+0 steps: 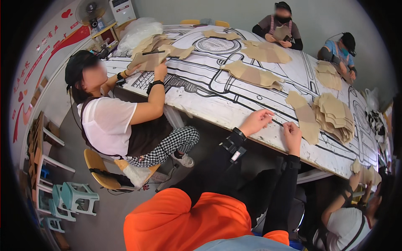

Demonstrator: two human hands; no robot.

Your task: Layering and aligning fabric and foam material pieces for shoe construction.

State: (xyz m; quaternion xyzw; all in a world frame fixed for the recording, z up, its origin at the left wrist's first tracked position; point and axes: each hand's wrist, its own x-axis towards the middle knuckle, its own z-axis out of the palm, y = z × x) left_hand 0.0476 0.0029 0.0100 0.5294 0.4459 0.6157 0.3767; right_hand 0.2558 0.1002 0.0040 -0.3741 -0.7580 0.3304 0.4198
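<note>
Both the left hand (256, 120) and right hand (292, 134) rest empty, fingers loosely curled, on the desk (217, 100) (tan paper stack (335, 117) just beside, seemingly yet untouched).

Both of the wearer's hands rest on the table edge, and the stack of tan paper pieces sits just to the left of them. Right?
Not quite. In the head view the left hand and right hand do rest at the table edge, but the stack of tan paper pieces sits to their right, not their left.
</note>
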